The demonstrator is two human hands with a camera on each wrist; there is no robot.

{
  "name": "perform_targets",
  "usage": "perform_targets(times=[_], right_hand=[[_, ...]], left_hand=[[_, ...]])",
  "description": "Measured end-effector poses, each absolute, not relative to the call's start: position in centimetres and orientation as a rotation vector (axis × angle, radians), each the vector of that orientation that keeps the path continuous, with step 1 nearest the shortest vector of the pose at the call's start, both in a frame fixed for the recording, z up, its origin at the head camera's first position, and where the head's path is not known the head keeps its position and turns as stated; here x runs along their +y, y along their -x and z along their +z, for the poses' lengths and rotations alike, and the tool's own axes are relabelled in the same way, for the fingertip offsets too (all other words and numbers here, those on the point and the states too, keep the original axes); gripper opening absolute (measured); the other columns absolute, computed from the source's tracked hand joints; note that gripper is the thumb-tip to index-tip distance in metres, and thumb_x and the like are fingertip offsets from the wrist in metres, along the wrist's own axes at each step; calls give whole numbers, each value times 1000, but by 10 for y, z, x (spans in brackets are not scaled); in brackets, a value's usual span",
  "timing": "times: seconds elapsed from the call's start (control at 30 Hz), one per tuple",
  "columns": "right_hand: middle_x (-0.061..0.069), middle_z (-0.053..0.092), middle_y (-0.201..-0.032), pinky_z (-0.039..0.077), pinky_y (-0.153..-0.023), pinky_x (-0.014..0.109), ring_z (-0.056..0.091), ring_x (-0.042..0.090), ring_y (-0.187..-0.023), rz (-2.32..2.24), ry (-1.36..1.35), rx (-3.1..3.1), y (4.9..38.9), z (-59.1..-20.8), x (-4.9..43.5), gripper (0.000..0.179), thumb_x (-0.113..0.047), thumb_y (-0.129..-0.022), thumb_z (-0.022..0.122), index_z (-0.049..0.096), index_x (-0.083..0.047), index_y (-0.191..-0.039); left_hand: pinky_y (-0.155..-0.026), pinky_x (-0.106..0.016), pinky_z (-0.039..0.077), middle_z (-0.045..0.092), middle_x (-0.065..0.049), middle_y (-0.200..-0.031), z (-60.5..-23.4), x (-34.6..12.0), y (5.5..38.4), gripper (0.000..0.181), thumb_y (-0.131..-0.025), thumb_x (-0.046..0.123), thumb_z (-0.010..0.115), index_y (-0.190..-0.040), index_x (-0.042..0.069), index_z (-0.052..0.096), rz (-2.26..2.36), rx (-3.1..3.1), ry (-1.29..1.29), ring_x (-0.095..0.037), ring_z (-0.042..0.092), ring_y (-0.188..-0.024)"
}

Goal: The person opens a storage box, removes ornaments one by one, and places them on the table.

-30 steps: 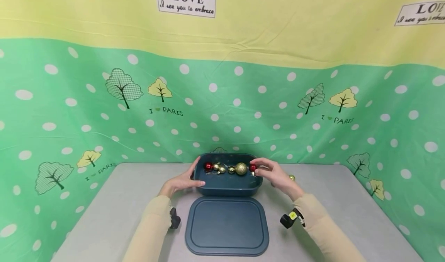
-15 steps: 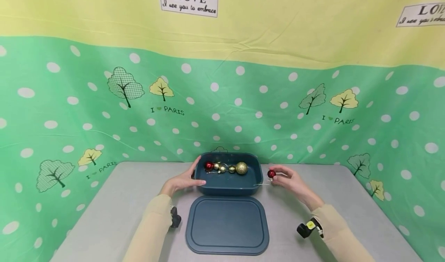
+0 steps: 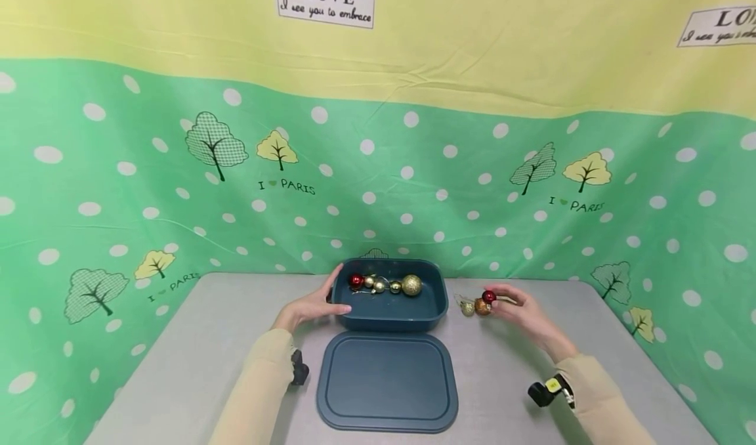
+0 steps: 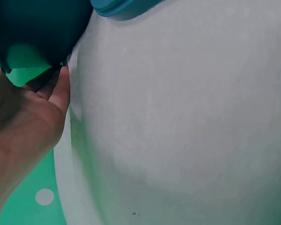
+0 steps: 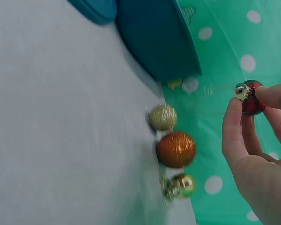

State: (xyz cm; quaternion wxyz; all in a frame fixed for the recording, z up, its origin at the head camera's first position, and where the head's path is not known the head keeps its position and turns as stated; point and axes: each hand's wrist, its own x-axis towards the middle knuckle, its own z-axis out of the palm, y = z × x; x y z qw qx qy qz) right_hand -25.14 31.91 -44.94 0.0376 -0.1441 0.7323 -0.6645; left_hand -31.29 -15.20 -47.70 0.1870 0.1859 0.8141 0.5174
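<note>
My left hand [image 3: 310, 307] holds the left end of a dark blue plastic box [image 3: 390, 324], thumb on the near left rim and fingers along the outside. In the box lie a red Christmas bauble [image 3: 356, 281], several small gold baubles [image 3: 378, 287] and a large glittery gold bauble [image 3: 411, 285]. To the right of the box, my right hand [image 3: 525, 314] pinches another red bauble [image 5: 253, 104] between thumb and fingers, held above the table. Below it sit a glittery gold bauble [image 5: 163, 117], an orange bauble [image 5: 176, 149] and a shiny gold bauble [image 5: 182, 185].
The box's blue lid [image 3: 386, 382] lies flat on the grey table [image 3: 224, 353] in front of the box. A green and yellow printed cloth [image 3: 401, 189] hangs close behind the table and along its sides.
My right hand has lifted the red bauble out of the box's right end and carried it to the right, over the baubles on the table. The left hand stays on the box.
</note>
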Motion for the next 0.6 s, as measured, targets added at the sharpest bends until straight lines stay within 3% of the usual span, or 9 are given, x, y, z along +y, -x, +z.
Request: perform_targets(times=[0.6], right_hand=[[-5, 62, -110, 50, -84, 22, 62, 6, -98, -1965, 342, 2362, 266, -450, 373, 39, 3, -94, 55, 49, 11, -132]], left_hand=[[-107, -66, 8, -14, -14, -159, -477, -151, 312, 106, -87, 23, 72, -155, 28, -10, 1463, 2293, -505, -44, -7, -142]])
